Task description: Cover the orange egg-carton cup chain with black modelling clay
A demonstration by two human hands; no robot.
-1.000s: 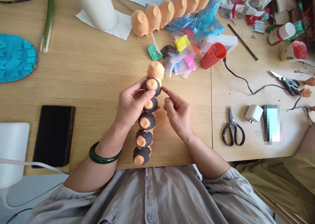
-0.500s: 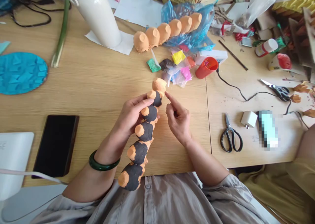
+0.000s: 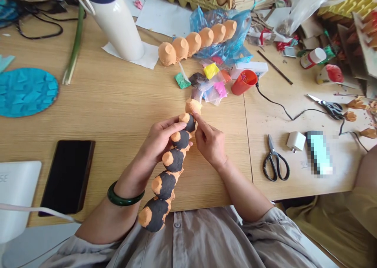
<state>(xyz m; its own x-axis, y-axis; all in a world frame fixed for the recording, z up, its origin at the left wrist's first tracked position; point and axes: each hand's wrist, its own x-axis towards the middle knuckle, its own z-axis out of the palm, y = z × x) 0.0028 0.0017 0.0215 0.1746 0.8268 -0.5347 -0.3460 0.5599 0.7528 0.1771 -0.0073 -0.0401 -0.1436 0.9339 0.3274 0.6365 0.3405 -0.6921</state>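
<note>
My left hand point(image 3: 161, 136) grips an egg-carton strip point(image 3: 173, 160) near its upper end, thumb on top and fingers partly hidden behind. The strip slants down toward my shirt. Its orange cups carry black coating around their sides, with orange tips, except the uppermost cup, which is all orange. The index finger of my right hand point(image 3: 210, 144) is stretched out and touches that orange cup; the other fingers are curled, and nothing shows in them. Beyond the hands lie small packets of coloured clay point(image 3: 211, 70). A plain orange strip point(image 3: 194, 44) rests on blue plastic point(image 3: 240, 44).
A white bottle point(image 3: 120, 28) stands at the back left. On the left are a blue oval point(image 3: 28, 92) and a black phone point(image 3: 67, 177). Right of the hands are a red cup point(image 3: 244, 83), scissors point(image 3: 275, 160) and a charger point(image 3: 296, 141). Another person's leg point(image 3: 338, 221) shows at the right.
My right index finger has moved left onto the uppermost orange cup. The strip's top end has shifted slightly right and down, and the camera view has moved a little.
</note>
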